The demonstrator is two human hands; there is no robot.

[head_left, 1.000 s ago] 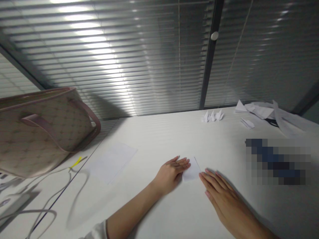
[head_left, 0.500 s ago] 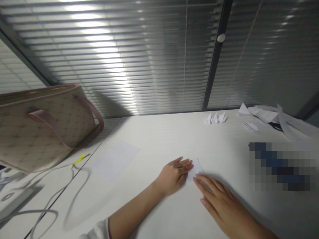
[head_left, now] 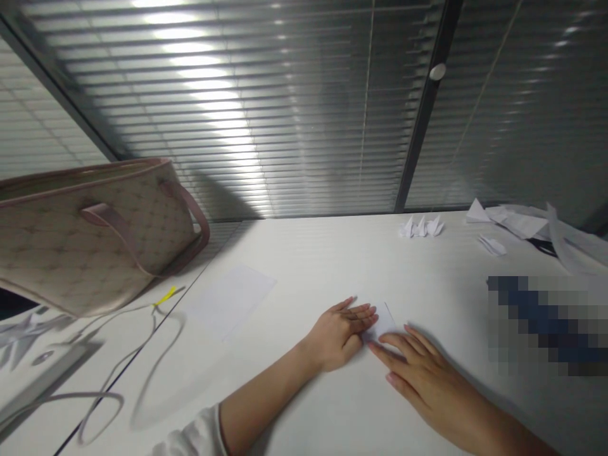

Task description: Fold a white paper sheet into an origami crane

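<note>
A small folded piece of white paper (head_left: 384, 322) lies on the white table between my hands, partly covered by them. My left hand (head_left: 338, 332) rests flat over its left side, fingers stretched out. From the right, my right hand (head_left: 418, 370) touches the paper's lower edge with its fingertips, the fingers spread. Toward the back of the table stand several small folded paper figures (head_left: 422, 227), with a flat folded paper (head_left: 492, 245) to their right.
A larger white sheet (head_left: 230, 301) lies left of my hands. Further left are a patterned handbag (head_left: 95, 240), a grey cable (head_left: 121, 373) and a white power strip (head_left: 52, 373). Paper scraps (head_left: 522, 221) lie at the back right. A blurred-out dark patch covers the right side.
The whole view has shifted slightly, moving things to the right. My right hand's fingers have spread further apart and slid down along the paper. My left hand stays pressed on it.
</note>
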